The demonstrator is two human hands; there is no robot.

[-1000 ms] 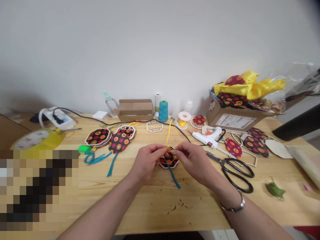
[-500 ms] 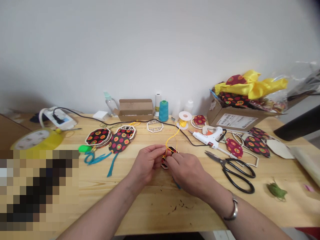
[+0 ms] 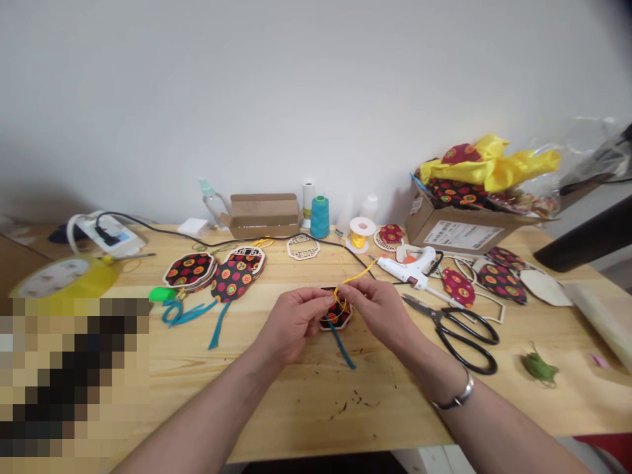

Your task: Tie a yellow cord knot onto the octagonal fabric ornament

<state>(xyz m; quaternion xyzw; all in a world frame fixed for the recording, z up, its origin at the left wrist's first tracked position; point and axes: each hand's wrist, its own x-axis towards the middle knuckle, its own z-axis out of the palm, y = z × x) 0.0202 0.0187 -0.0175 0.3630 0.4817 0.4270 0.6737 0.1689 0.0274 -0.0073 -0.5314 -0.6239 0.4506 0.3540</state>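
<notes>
Between my hands lies a small dark floral fabric piece [image 3: 340, 317] with a pale octagonal edge, partly covered by my fingers. A teal ribbon [image 3: 343, 347] trails from it toward me. My left hand [image 3: 302, 316] is closed at the piece's left side, thumb and forefinger pinching yellow cord [image 3: 364, 271]. On the right, my right hand [image 3: 378, 309] pinches the same cord just above the piece. The cord forms a loop at the fingertips, and one strand runs up toward the yellow cord spool [image 3: 359, 241]. The exact crossing of the strands is hidden by my fingers.
Black-handled scissors [image 3: 451, 329] and a white glue gun [image 3: 409, 268] lie to the right. Behind stand a teal thread cone [image 3: 320, 217] and a cardboard box [image 3: 444, 230] of fabric. Stacked floral pieces [image 3: 190, 271], wide yellow tape [image 3: 64, 280] and a power strip [image 3: 111, 236] are left.
My right hand has shifted up and right, off the floral piece, drawing the yellow cord with it. More of the piece and its teal ribbon now shows. The view has moved slightly.
</notes>
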